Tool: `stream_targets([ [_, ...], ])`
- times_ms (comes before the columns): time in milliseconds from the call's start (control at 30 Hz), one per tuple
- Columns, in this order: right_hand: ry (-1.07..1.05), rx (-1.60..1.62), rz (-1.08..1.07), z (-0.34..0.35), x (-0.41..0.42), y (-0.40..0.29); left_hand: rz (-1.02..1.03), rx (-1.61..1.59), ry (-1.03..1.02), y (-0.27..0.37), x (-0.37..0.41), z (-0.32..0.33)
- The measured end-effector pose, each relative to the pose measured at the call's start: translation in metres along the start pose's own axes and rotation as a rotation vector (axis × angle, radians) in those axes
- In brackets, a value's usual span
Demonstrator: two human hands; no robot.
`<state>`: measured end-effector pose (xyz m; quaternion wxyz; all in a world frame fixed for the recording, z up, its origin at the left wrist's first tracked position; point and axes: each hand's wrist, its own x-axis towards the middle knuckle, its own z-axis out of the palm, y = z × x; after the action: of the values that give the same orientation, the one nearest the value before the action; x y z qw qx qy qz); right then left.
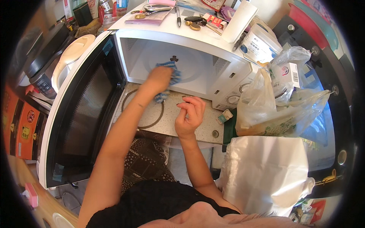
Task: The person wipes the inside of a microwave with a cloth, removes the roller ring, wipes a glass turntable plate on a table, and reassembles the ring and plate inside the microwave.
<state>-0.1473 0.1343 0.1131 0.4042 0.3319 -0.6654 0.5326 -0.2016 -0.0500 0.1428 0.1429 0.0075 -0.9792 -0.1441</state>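
A white microwave oven (171,34) stands with its door (82,114) swung out to the left. My left hand (160,78) is at the oven's opening, closed on a blue-and-white striped cloth (176,74) that lies against the cavity floor and hangs over the front edge. Close behind the cloth is the dark turntable coupling (174,58). My right hand (190,114) is held above the speckled counter in front of the oven, fingers curled, with nothing visible in it. A turntable roller ring (163,114) lies on the counter beneath my left forearm.
Plastic bags (271,114) hang to the right of the oven. A small box (224,116) and a bottle cap (215,133) are on the counter's right part. A paper towel roll (239,21), a pen (178,17) and keys sit on the oven top. Appliances stand behind the door.
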Motion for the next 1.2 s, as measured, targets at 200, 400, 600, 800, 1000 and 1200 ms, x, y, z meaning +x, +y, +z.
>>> stream_targets([
  [200,0.018,-0.009,-0.021,-0.003,0.002,0.004,0.202,-0.341,0.057,0.076,0.036,0.043],
  [400,0.029,-0.037,0.0,-0.011,-0.001,0.012,0.01,-0.348,-0.002,0.06,0.023,0.028],
  [600,0.025,-0.011,0.002,-0.004,0.0,0.006,-0.009,-0.491,-0.107,-0.006,0.006,-0.004],
  [800,0.039,-0.025,-0.005,-0.005,0.0,0.005,0.071,-0.388,-0.006,0.065,0.035,0.03],
  [1000,0.051,-0.072,-0.013,-0.01,0.003,0.006,-0.04,-0.341,-0.059,0.07,0.039,0.028],
  [1200,-0.038,-0.074,0.084,-0.006,0.001,0.007,-0.153,-0.291,-0.193,-0.018,0.008,-0.017],
])
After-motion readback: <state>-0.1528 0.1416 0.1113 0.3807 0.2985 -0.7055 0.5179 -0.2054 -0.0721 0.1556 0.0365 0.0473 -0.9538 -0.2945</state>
